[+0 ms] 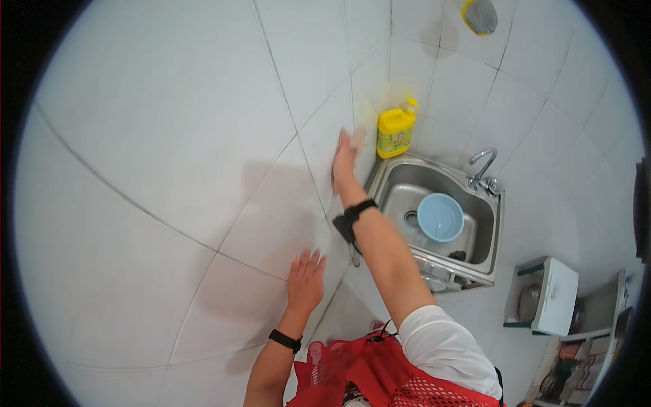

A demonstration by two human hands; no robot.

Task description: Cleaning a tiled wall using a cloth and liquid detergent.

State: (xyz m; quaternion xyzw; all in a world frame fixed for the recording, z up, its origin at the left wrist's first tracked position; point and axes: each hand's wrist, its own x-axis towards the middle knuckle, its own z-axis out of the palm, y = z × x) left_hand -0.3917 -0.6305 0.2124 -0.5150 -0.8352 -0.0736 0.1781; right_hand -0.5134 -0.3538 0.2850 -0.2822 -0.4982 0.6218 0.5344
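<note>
My left hand (305,279) lies flat against the white tiled wall (169,169), fingers spread, holding nothing. My right hand (344,157) reaches further along the same wall and presses a pale cloth (357,138) against the tiles, close to the corner. Both wrists wear a black band. A yellow detergent bottle (395,131) stands just beyond my right hand, at the corner of a steel sink (488,230).
The sink holds a light blue bowl (440,217) and has a chrome tap (482,169) at its far side. A yellow-rimmed sponge (480,16) hangs high on the wall. A white box (556,296) and shelves with kitchenware sit at lower right.
</note>
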